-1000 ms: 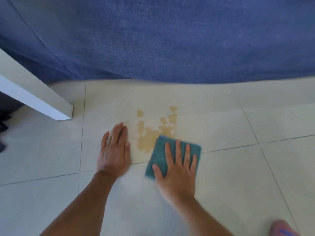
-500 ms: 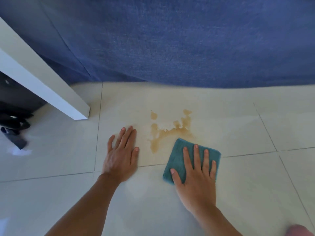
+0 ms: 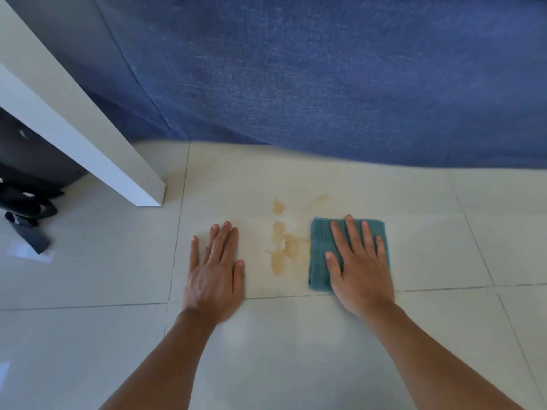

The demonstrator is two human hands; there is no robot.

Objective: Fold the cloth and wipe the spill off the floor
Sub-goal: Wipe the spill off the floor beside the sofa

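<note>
A folded teal cloth (image 3: 320, 247) lies flat on the pale floor tile, just right of a brown spill (image 3: 281, 250). My right hand (image 3: 358, 270) presses down on the cloth with fingers spread, covering most of it. The spill is a narrow vertical patch with a small drop above it and a faint smear toward the cloth's top. My left hand (image 3: 214, 273) rests flat on the bare floor to the left of the spill, holding nothing.
A blue fabric drape (image 3: 325, 84) hangs down to the floor right behind the spill. A white furniture leg (image 3: 94, 143) slants down at the left. Dark objects (image 3: 26, 220) lie on the floor at the far left. Grout lines cross the tiles.
My right hand slid the cloth up and to the right across the spill. The spill's right part is gone, leaving a faint smear. My left hand stayed planted.
</note>
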